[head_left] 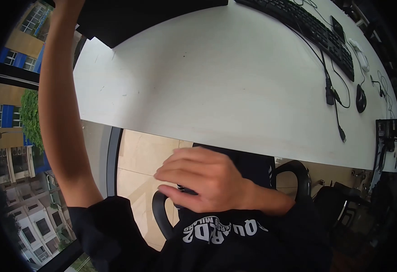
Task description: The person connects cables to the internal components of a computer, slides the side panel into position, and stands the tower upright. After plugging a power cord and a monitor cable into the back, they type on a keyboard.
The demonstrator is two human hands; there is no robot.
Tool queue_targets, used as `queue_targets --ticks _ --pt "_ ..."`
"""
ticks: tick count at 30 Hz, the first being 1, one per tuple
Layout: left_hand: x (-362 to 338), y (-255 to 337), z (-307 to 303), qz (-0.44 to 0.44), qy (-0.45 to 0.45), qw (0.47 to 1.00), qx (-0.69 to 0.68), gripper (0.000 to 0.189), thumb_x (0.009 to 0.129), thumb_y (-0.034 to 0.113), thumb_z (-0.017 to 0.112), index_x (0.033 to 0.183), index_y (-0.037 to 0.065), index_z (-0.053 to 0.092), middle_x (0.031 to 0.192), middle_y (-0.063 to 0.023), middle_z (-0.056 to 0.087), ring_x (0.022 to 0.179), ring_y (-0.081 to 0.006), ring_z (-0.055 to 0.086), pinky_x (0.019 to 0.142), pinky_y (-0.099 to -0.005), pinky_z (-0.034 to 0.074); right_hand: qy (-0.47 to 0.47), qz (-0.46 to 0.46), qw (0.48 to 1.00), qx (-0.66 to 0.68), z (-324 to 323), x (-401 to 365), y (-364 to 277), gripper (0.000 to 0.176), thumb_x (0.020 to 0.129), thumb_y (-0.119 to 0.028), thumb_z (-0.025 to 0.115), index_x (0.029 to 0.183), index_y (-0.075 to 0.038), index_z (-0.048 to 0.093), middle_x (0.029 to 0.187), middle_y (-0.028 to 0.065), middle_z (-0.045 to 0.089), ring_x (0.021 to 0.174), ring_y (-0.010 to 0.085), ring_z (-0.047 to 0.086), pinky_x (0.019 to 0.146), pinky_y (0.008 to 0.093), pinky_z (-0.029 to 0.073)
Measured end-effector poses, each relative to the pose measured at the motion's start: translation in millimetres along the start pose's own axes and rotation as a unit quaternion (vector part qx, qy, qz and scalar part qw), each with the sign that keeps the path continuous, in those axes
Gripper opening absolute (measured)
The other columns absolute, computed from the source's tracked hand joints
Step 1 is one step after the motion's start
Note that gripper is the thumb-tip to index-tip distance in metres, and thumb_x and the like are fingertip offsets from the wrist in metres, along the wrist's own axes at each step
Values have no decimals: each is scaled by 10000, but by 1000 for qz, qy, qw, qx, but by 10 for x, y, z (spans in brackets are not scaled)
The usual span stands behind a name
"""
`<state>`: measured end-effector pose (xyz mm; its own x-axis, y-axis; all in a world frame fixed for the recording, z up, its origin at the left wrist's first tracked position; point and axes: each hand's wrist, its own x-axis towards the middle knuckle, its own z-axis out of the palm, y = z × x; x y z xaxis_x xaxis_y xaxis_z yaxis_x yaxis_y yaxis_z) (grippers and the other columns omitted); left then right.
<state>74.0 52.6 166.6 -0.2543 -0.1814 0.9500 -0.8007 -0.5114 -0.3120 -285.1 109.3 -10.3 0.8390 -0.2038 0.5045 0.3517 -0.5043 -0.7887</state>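
My left forearm (60, 104) reaches up along the left side of the head view, past the corner of a black panel-like object (126, 16). The hand at its end lies beyond the top edge, so what it touches is hidden. My right hand (198, 179) hovers in front of my dark shirt (234, 245), just below the near edge of the white table (198, 86). Its fingers are loosely stretched, the thumb stands apart, and nothing shows in it.
A black keyboard (314, 31) lies at the upper right, with cables, a plug (329, 93) and a black mouse (361, 99) beside it. Below the table edge are chair armrests (162, 215) and a tiled floor (139, 154). Windows line the left side.
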Motion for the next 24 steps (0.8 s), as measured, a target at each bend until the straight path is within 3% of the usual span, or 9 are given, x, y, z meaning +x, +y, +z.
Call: queue_targets --ticks 1,3,5,6,8,12,15,21,24 --pt "0 61 -42 -20 -7 1000 -8 366 1040 299 511 1039 23 751 1003 -179 762 962 -364 719 895 -464 524 62 -33 995 -75 -240 28 -27 228 815 -130 844 1007 -24 783 988 84 784 947 280 748 907 424 604" --pt "2 74 -31 -28 -22 999 4 375 1048 305 503 1053 23 750 1013 -169 762 963 -351 719 899 -458 522 69 19 963 -259 -721 35 -18 301 791 -110 837 1068 -9 775 1174 142 757 1129 365 695 1026 491 541" --pt "17 4 49 -21 -17 1000 -9 417 1043 290 427 910 -27 664 880 -217 674 858 -394 649 873 -510 492 44 70 915 -394 -1016 -24 97 323 822 -140 829 1117 -23 766 1392 170 663 1320 390 586 1097 480 482" --pt "30 -19 83 -17 -16 1000 -16 455 1040 283 389 838 -52 621 813 -242 629 806 -416 614 859 -537 478 30 75 906 -417 -1110 -54 146 316 841 -169 822 1121 -36 762 1396 172 652 1326 388 575 1114 503 464" --pt "39 -25 88 -13 -16 1000 -20 460 1046 290 380 860 -50 628 833 -243 644 823 -407 628 872 -537 479 -2 85 884 -459 -1259 -107 225 306 879 -225 806 1131 -60 753 1403 176 629 1338 385 554 1148 549 427" --pt "46 21 0 -39 -62 997 -4 479 1061 306 364 897 -43 649 921 -247 686 920 -378 673 938 -523 482 -73 82 871 -479 -1361 -5 209 325 888 -194 783 1193 -84 756 1516 153 579 1414 368 514 1191 523 402" --pt "-4 39 17 -27 -20 999 12 385 1052 313 499 1067 27 755 1030 -161 766 969 -344 723 904 -449 525 -116 69 869 -477 -1430 68 207 352 899 -214 780 1230 -99 746 1544 145 555 1441 356 490 1208 543 384" --pt "-30 -135 29 36 17 999 28 414 1065 338 487 1090 32 764 1046 -143 773 969 -321 734 890 -440 542 -156 60 865 -474 -1528 112 262 379 904 -223 777 1267 -120 739 1574 137 528 1468 350 466 1227 545 367" --pt "-42 -142 121 -3 14 999 33 400 1064 332 497 1074 29 759 1035 -152 768 939 -341 736 849 -455 555 -177 54 860 -475 -1585 123 251 386 907 -217 774 1281 -132 736 1589 135 513 1481 347 456 1237 543 357"
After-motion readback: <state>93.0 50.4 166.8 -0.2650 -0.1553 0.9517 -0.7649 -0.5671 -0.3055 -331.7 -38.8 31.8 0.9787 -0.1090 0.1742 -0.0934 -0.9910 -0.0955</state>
